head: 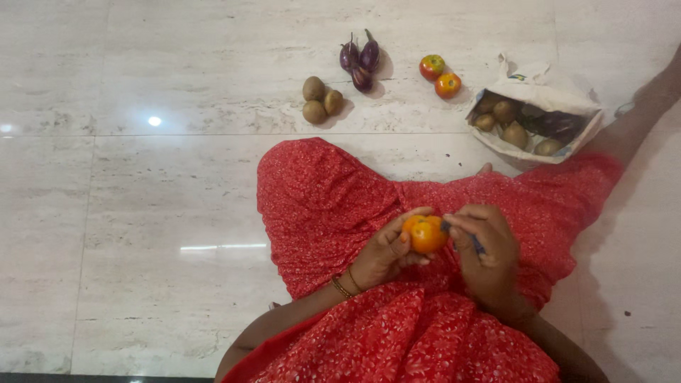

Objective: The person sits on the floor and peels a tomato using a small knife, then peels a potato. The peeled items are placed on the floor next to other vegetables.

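pale polished marble floor (pixel 142 213) with grey veins and tile seams, ceiling lights glaring off it. a person in red patterned cloth (pixel 326 206) sits on it. the left hand (pixel 386 252) cups an orange tomato (pixel 428 235) over the lap, fingers curled round it; the tomato is round, no clear long axis, and which way its stem end points cannot be told. the right hand (pixel 489 248) is clenched on a thin dark pen-like tool (pixel 474 242), tip at the tomato. farther off lie three kiwis (pixel 320 99), small aubergines (pixel 360 60), two tomatoes (pixel 440 76) and an open white bag (pixel 535 113) of produce
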